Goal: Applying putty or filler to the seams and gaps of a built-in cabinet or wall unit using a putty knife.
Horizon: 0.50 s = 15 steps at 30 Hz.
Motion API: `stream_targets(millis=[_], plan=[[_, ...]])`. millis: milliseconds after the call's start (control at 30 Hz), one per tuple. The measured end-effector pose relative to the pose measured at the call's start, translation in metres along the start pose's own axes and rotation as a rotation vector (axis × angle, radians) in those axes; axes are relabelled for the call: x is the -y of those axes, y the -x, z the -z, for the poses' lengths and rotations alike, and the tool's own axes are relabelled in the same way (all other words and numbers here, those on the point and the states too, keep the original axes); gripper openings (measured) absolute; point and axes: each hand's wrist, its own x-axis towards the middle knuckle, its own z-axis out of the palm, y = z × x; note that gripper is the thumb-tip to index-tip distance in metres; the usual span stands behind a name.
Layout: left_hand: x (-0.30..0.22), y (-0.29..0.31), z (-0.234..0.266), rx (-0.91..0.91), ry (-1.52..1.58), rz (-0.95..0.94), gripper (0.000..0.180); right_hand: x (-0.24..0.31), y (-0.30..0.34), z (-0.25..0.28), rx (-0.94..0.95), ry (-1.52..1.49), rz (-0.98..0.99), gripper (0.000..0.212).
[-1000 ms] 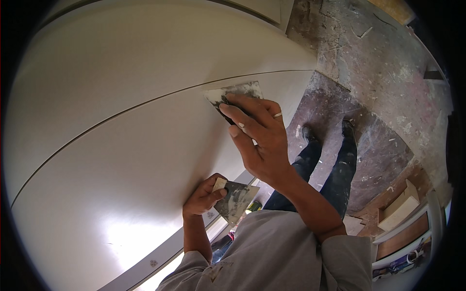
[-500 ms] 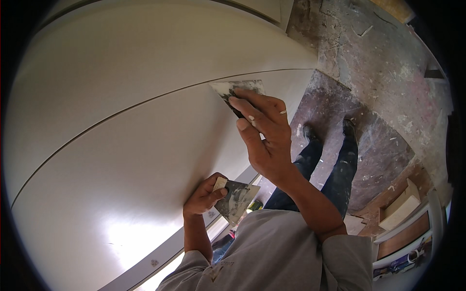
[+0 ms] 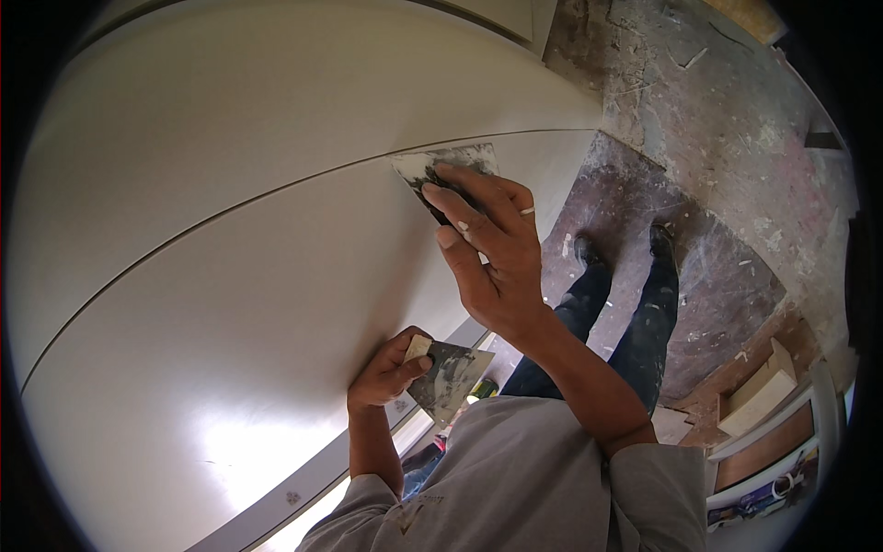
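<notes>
Your right hand [image 3: 501, 253] pinches the upper-centre scraper [image 3: 414, 168]; tilting it could gouge the panel [image 3: 248, 285] by the seam [image 3: 276, 191]. Your left hand [image 3: 383, 375] pinches the lower-centre blade [image 3: 452, 375]; slackening could drop it.

I see a large, flat cream-white panel [image 3: 212, 304] crossed by a thin dark seam [image 3: 276, 191]. The upper thin, flat dark-grey scraper [image 3: 424, 175] shows me white smears; the lower squarish dark-grey scraper [image 3: 451, 379], off-white streaks. The plain grey cloth shirt [image 3: 515, 469], white-flecked dark-blue trousers [image 3: 644, 322] and white-speckled brownish-grey floor [image 3: 704, 253] follow.
</notes>
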Motion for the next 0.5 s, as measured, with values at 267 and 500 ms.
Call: stream_targets(millis=[267, 500], plan=[[0.002, 0.000, 0.005, 0.057, 0.012, 0.004, 0.019, 0.004, 0.000, 0.003, 0.045, 0.072, 0.026, 0.036], [0.011, 0.000, 0.007, -0.017, -0.030, 0.004, 0.025, -0.004, 0.022, 0.047, 0.131, -0.154, -0.117, 0.032]])
